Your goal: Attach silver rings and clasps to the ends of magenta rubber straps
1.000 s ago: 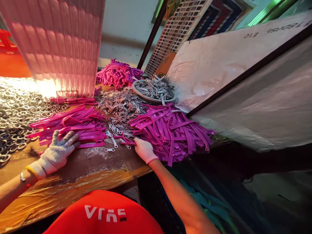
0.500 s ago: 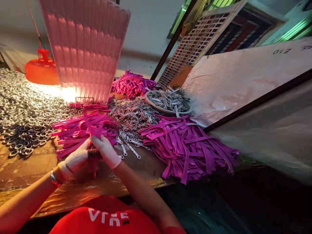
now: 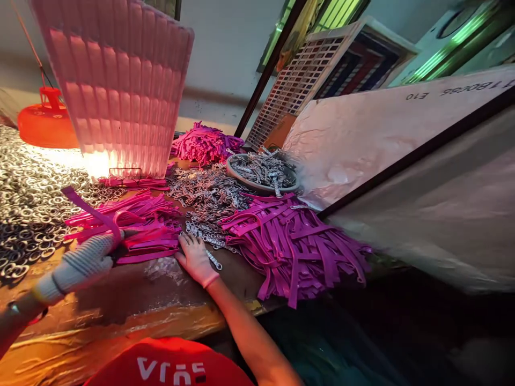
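Left hand: the gloved left hand (image 3: 80,262) is at the lower left of the frame, just over the table (image 3: 132,300).
Left grip: it is closed around one pink strap (image 3: 90,212).
Strap: it sticks up and away to the left from the fingers, above the left pile (image 3: 148,228) of pink straps.
Right hand: the gloved right hand (image 3: 196,258) is near the middle of the frame, lying flat on the table.
Right grip: it is open with the fingers spread, and it holds nothing.
Clips: a heap of small shiny clips (image 3: 209,195) lies just above the right hand, and the fingertips touch the nearest ones.
Big pile (image 3: 298,241): more pink straps lie in a heap right of the middle, just beside the right hand.
Bowl (image 3: 261,171): it sits behind the big pile and is full of clips.
Far pile (image 3: 203,143): more pink straps lie at the back, left of the bowl.
Rings (image 3: 28,209): lots of metal rings cover the left side of the table.
Lamp (image 3: 116,80): a tall pink shade stands at the upper left, glowing at the bottom.
Cap (image 3: 169,364): a red cap shows at the bottom edge.
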